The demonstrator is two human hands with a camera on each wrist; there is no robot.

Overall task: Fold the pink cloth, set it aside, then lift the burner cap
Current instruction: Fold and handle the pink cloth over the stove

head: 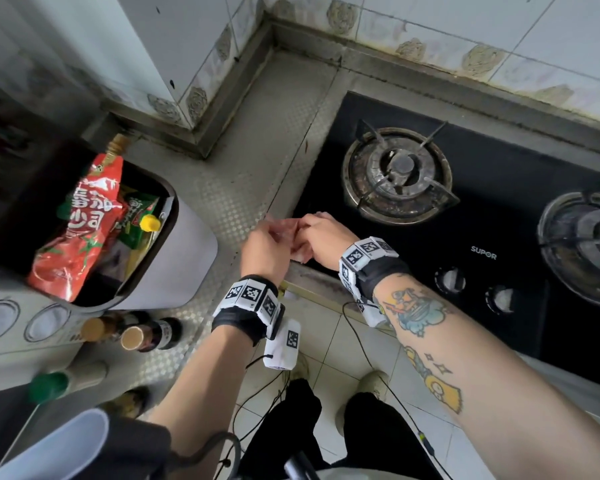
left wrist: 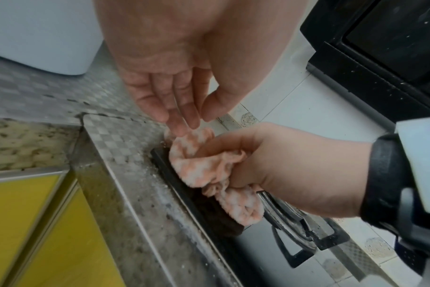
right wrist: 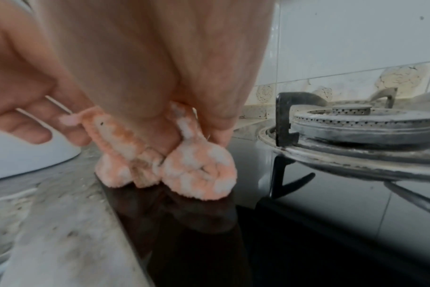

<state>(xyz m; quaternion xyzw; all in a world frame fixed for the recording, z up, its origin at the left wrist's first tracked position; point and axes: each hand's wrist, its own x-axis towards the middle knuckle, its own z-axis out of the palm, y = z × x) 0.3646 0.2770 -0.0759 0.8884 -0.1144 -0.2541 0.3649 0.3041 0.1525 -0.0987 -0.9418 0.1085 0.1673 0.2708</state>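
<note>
The pink cloth (left wrist: 204,170) is a small, mottled pink-and-white fleecy rag, bunched up and held low over the front left corner of the black glass hob (head: 520,271), just where the glass meets the patterned steel desk (head: 243,188). It looks light, soft and limp, so it should sag wherever it is not supported; a neat fold likely calls for pinching two corners or an edge and letting the rest hang flat, not squeezing the middle. The right hand (left wrist: 290,174) has its fingers curled tightly round the wad, lobes of cloth bulging out below the fist in the right wrist view. The left hand (left wrist: 174,81) hangs just above with fingers fairly straight and close together, thumb a little apart, their tips touching or nearly touching the cloth's upper edge without a clear pinch. The burner cap (head: 403,165) sits on the rear left burner, inside its pan support, well apart from both hands; it appears to be a small, rigid, grimy metal disc, probably best lifted by its rim. White lettering on the hob front reads SUPOR (head: 484,253). A red sauce pouch (head: 80,223) at the left bears large white Chinese characters.
</note>
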